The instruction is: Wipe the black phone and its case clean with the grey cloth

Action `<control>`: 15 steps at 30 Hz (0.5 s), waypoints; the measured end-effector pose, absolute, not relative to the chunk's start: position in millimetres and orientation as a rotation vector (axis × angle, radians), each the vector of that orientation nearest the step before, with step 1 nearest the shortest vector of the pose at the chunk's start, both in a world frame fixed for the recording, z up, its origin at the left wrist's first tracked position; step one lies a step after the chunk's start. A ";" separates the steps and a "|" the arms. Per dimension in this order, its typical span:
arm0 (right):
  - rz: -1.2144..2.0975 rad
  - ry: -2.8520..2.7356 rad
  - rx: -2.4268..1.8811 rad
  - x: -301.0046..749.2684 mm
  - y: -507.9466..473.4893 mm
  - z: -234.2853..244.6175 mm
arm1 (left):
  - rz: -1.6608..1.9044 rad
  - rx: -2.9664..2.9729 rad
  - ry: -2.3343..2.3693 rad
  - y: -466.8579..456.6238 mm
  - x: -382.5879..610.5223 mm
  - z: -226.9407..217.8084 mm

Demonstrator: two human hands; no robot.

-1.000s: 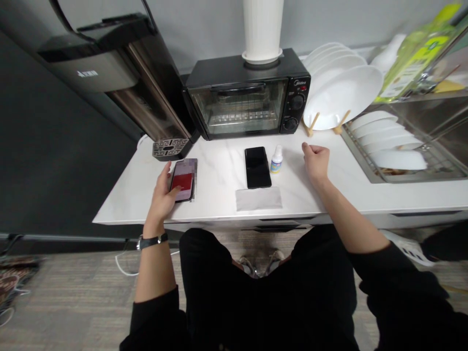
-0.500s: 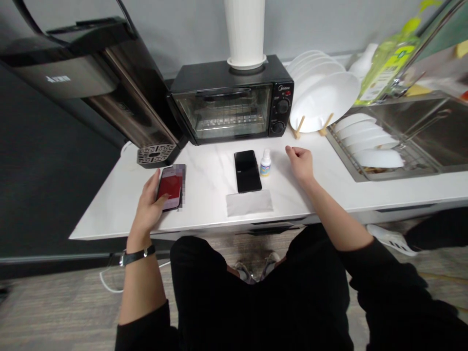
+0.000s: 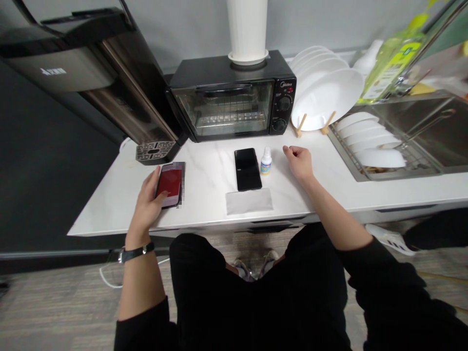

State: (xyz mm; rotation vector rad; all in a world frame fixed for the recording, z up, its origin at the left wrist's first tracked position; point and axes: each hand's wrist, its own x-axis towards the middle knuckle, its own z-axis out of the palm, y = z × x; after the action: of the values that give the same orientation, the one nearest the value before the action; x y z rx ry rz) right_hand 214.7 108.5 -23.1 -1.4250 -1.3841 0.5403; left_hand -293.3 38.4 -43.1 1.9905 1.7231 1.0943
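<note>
My left hand (image 3: 148,197) is closed around a smartphone (image 3: 170,184) with a lit red and pink screen, thumb over its lower part. At the right, my right hand (image 3: 300,162) rests on the counter as a loose fist, and I see nothing in it. Left of that fist stands a small white spray bottle (image 3: 265,163) with a blue and yellow label. Beside the bottle lies a black smartphone (image 3: 247,169), its screen dark. A folded light grey cloth (image 3: 249,201) is flat on the counter just below the dark phone.
Behind is a black toaster oven (image 3: 226,109) with a white pot (image 3: 247,29) on top. A drinks machine (image 3: 109,83) stands left. White plates (image 3: 329,97) in a rack, a sink (image 3: 431,126) and green soap bottle (image 3: 393,66) are right. Another person's shoe (image 3: 389,239) shows lower right.
The view has shifted very slightly. Both hands, the two phones, the bottle and the cloth keep their places on the counter.
</note>
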 end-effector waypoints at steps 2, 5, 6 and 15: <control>0.539 -1.387 -1.425 214.4 108.3 -22.9 | 1.089 1.986 1.731 38.0 -293.1 -43.1; 0.535 -1.392 -1.427 214.0 107.9 -22.6 | 1.087 1.977 1.738 37.7 -292.6 -42.5; 0.534 -1.394 -1.428 213.9 107.8 -22.4 | 1.084 1.980 1.741 37.6 -292.4 -42.1; 0.532 -1.410 -1.440 213.2 107.2 -19.6 | 1.079 1.996 1.737 36.8 -290.0 -39.4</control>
State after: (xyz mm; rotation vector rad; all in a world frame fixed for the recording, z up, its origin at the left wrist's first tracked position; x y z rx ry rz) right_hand 213.2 107.2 -19.6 -1.4397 -1.4098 0.5321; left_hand -290.0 36.8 -39.4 1.9961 1.7374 1.0786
